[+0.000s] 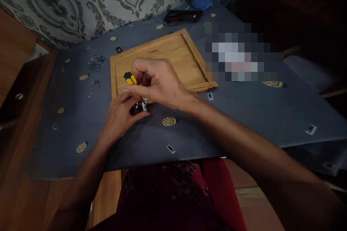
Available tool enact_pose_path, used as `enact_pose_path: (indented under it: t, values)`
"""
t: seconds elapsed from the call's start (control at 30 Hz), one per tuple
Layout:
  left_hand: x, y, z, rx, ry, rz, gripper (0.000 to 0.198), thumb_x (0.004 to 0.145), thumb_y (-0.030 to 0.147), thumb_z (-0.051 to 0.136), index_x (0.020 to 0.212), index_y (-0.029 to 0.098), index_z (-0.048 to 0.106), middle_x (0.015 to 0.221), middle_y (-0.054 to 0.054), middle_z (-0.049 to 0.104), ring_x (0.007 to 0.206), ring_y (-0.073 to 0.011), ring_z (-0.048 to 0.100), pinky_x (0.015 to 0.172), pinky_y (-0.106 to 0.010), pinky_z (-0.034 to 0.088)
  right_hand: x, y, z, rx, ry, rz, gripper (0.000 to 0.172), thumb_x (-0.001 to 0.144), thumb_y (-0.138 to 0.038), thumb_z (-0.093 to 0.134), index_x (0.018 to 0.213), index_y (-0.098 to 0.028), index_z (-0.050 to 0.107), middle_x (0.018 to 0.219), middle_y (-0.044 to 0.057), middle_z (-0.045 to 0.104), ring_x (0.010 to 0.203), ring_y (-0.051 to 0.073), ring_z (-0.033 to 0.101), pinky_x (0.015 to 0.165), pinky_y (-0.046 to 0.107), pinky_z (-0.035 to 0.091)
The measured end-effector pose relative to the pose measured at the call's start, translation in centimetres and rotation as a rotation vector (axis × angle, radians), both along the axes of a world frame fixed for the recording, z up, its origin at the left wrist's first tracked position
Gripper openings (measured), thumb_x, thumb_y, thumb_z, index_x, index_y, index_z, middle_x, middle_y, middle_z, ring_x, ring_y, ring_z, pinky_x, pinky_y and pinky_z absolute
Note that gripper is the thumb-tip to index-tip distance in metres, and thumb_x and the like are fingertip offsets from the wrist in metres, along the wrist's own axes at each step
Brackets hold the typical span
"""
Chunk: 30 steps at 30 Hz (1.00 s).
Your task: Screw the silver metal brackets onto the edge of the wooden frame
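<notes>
Screwdriver (130, 78) points down, held by the right hand (159, 83) in mid-frame; the left hand (119, 111) pinches a shiny metal piece (144, 105), likely so it won't wobble.

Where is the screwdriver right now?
In the head view, left of centre: the right hand grips the yellow-and-black screwdriver above the left hand, with the wooden panel behind it.

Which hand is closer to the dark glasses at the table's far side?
Right. The right hand is over the wooden panel, in front of the dark glasses; the left hand is farther off, by the panel's near left corner.
</notes>
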<state>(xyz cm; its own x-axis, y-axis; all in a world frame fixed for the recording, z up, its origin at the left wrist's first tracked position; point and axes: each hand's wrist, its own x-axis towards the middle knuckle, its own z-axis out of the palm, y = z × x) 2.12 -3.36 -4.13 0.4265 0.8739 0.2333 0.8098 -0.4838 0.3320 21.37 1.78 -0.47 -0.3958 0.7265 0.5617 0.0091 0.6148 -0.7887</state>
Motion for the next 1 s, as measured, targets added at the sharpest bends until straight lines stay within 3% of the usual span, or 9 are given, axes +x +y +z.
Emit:
enact_pose_path:
  t: [0.23, 0.4, 0.57, 0.73, 1.0]
  values:
    - [-0.2, 0.1, -0.2, 0.017, 0.027, 0.003, 0.04, 0.093, 0.056, 0.074, 0.118, 0.026, 0.076, 0.124, -0.01, 0.072, 0.119, -0.0356, 0.066, 0.101, -0.053, 0.056, -0.4, -0.6, -0.8, 0.254, -0.047, -0.137, 0.036, 0.102, -0.046, 0.061, 0.077, -0.025, 0.045, 0.077, -0.003, 0.051, 0.072, 0.013, 0.047, 0.075, 0.031, 0.045]
    - [0.0, 0.1, -0.1, 0.006, 0.007, -0.021, 0.042, 0.093, 0.055, 0.074, 0.119, 0.023, 0.075, 0.125, -0.012, 0.072, 0.119, -0.0357, 0.065, 0.102, -0.052, 0.054, -0.6, -1.0, -0.7, 0.238, -0.041, -0.153, 0.039, 0.1, -0.054, 0.06, 0.076, -0.027, 0.046, 0.075, -0.002, 0.052, 0.075, 0.017, 0.051, 0.076, 0.032, 0.048]
    - [0.0, 0.1, 0.2, -0.054, 0.015, 0.0, 0.041, 0.092, 0.056, 0.076, 0.114, 0.022, 0.077, 0.111, -0.009, 0.072, 0.107, -0.0313, 0.067, 0.101, -0.049, 0.054, -0.2, -1.1, 0.1, 0.201, 0.091, -0.229, 0.04, 0.101, -0.053, 0.06, 0.076, -0.027, 0.043, 0.076, -0.002, 0.05, 0.074, 0.015, 0.05, 0.072, 0.032, 0.047]
    - [0.0, 0.1, 0.2, -0.063, 0.023, 0.006, 0.042, 0.092, 0.055, 0.075, 0.118, 0.023, 0.076, 0.11, -0.008, 0.071, 0.106, -0.0298, 0.067, 0.101, -0.048, 0.053, 0.0, -0.7, -0.1, 0.116, 0.001, -0.247, 0.045, 0.098, -0.061, 0.06, 0.076, -0.026, 0.042, 0.075, -0.002, 0.049, 0.073, 0.015, 0.051, 0.067, 0.03, 0.046]
    - [0.0, 0.1, 0.1, -0.046, 0.02, 0.009, 0.04, 0.092, 0.053, 0.077, 0.118, 0.023, 0.076, 0.11, -0.008, 0.072, 0.108, -0.0314, 0.067, 0.103, -0.05, 0.053, -0.2, -0.5, -0.5, 0.184, 0.05, -0.17, 0.039, 0.1, -0.045, 0.064, 0.077, -0.026, 0.04, 0.074, -0.005, 0.043, 0.067, 0.013, 0.043, 0.067, 0.03, 0.041]
